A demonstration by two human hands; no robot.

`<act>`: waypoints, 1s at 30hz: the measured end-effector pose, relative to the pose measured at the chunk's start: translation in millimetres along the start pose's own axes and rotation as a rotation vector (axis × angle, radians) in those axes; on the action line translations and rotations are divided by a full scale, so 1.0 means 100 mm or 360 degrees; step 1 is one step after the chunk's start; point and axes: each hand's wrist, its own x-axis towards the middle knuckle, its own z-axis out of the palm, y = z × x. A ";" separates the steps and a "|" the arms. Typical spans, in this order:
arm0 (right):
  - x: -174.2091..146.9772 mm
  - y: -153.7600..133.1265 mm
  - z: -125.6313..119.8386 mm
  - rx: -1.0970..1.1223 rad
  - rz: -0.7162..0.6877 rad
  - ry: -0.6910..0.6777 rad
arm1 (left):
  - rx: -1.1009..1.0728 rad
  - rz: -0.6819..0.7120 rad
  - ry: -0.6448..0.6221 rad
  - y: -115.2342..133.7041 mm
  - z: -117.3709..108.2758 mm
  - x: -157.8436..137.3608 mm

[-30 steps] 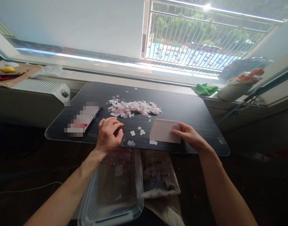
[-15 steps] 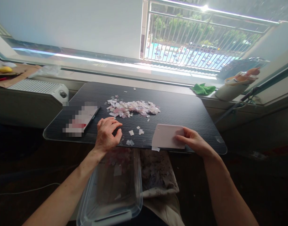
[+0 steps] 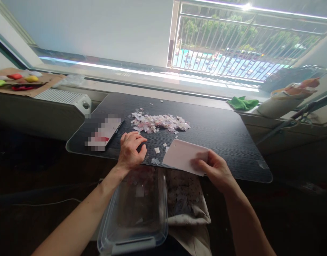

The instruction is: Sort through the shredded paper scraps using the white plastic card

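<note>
My right hand [image 3: 216, 168] grips a thin, pale, flat scraper [image 3: 183, 154] with a small hole near one corner. It is tilted low over the near edge of the dark table [image 3: 219, 131], its left side by a few loose paper scraps [image 3: 157, 150]. My left hand [image 3: 131, 148] rests near the same edge, fingers loosely curved and thumb apart, with nothing in it. Beyond both hands lies a pile of small white and pinkish paper pieces [image 3: 160, 122]. Below the edge is a clear plastic bin [image 3: 164, 213] with some scraps inside.
A partly blurred-out phone [image 3: 110, 129] lies at the table's left. A white radiator [image 3: 64, 97] stands beyond it. On the sill at right are a green cloth [image 3: 242, 103] and a pale pot [image 3: 274, 105]. A stained cloth [image 3: 188, 199] lies beside the bin.
My right hand has swept the scraper left and tilted it, up to the loose scraps. My left hand keeps its pose near the edge. The whole view has shifted slightly.
</note>
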 end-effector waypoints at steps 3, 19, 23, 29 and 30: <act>0.01 0.05 0.26 -0.0057 -0.0013 -0.0024 | -0.0004 -0.0030 0.0013 0.01 0.00 0.00; 0.10 0.14 0.29 -0.0223 0.0028 0.0069 | -0.0028 -0.0048 -0.0001 0.04 -0.01 -0.01; 0.09 0.07 0.46 -0.0148 0.0069 -0.0058 | -0.0015 -0.0036 0.0019 0.03 0.00 -0.01; 0.07 0.03 0.43 -0.0133 0.0013 -0.0096 | -0.0027 -0.0072 -0.0022 0.03 -0.01 -0.01; 0.07 0.03 0.38 -0.0147 -0.0010 -0.0022 | -0.0025 -0.0085 -0.0037 0.03 -0.01 -0.01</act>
